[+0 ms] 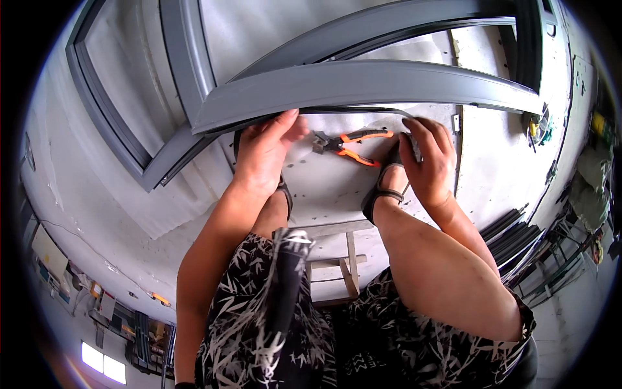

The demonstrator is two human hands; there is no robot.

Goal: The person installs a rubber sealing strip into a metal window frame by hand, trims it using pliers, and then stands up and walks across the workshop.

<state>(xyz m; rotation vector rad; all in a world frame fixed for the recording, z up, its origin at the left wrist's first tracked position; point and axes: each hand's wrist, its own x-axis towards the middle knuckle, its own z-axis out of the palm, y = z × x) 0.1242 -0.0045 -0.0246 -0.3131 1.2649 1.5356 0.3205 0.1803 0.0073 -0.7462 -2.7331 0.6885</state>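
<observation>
On the floor: grey frame (363, 87) lies flat, black strip (343, 110) along its near edge.
Left hand (265, 152): fingers press the strip up into the frame.
Pliers (353, 146): orange grips, between both hands, untouched.
Right hand (431, 159): pinches the strip's loose end.
Tip: push slowly, keep the strip straight.
Look: thin, dark, bendy.

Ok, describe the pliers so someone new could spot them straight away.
Find the grey frame bar across the floor. Just below it, between the left hand and right hand, lie the pliers: the orange handles make them the only bright thing there.
</observation>
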